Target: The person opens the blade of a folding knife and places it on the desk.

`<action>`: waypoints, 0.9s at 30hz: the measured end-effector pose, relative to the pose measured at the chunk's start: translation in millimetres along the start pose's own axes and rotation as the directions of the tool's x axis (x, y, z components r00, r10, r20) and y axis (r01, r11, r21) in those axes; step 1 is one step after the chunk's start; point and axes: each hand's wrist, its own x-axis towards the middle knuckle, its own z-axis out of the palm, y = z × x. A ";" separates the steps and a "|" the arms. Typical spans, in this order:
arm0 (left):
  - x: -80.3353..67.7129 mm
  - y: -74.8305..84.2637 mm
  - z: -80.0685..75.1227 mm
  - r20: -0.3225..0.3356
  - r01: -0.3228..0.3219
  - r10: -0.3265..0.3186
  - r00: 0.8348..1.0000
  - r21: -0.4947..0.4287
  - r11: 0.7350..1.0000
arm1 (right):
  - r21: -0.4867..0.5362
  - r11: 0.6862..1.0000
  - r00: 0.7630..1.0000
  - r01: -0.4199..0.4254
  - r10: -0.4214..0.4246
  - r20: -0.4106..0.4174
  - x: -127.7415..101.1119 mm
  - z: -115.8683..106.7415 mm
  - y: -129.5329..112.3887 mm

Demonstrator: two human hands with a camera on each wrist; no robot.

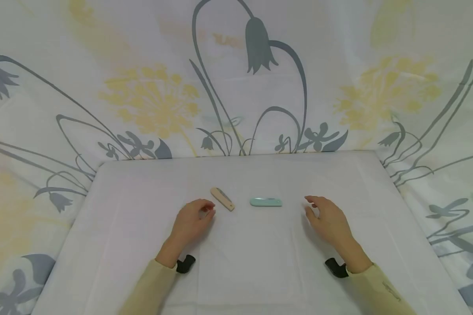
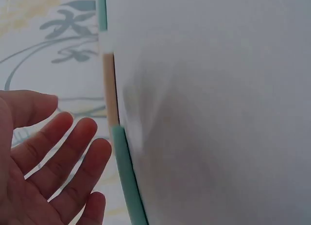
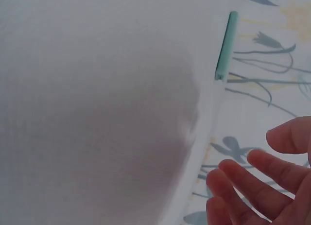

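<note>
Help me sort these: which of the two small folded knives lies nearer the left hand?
The beige knife, lying slanted just beyond the left hand. The mint-green knife lies level, between both hands.

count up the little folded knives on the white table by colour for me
Beige folding knife: 1
Mint-green folding knife: 1
Total: 2
The left hand is beside the beige one; the right hand holds nothing.

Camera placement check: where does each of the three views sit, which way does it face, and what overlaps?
Head: worn up top, faces forward and down at the white table; left hand, right hand, both sleeves show.
Left wrist: along the palm; open fingers, white surface.
Right wrist: same; fingers.
Shared: both wrist views show the white surface and a mint strip.
</note>
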 end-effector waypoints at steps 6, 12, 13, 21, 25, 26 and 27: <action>17.9 14.5 18.7 0.027 -0.058 0.062 0.998 -0.120 0.991 | 0.073 0.997 0.998 0.036 -0.039 0.043 7.7 5.4 -6.6; 36.5 26.1 32.6 0.094 -0.033 0.058 0.994 -0.244 0.969 | 0.165 0.984 0.995 0.073 -0.082 0.053 14.6 11.8 -10.7; 39.3 27.8 34.5 0.106 -0.031 0.060 0.993 -0.258 0.966 | 0.179 0.981 0.995 0.077 -0.088 0.052 15.9 12.7 -11.8; 58.6 39.9 48.1 0.142 -0.025 0.072 0.987 -0.310 0.950 | 0.212 0.972 0.991 0.104 -0.120 0.063 26.6 19.6 -17.2; 63.6 44.6 54.6 0.158 -0.015 0.072 0.985 -0.333 0.943 | 0.228 0.971 0.991 0.073 -0.098 0.097 32.2 27.9 -15.9; 64.4 45.3 56.2 0.158 -0.015 0.072 0.985 -0.337 0.942 | 0.234 0.970 0.990 0.067 -0.095 0.108 33.6 29.9 -15.6; 65.3 46.1 57.6 0.158 -0.013 0.071 0.985 -0.340 0.940 | 0.238 0.969 0.988 0.063 -0.094 0.120 35.0 32.0 -15.1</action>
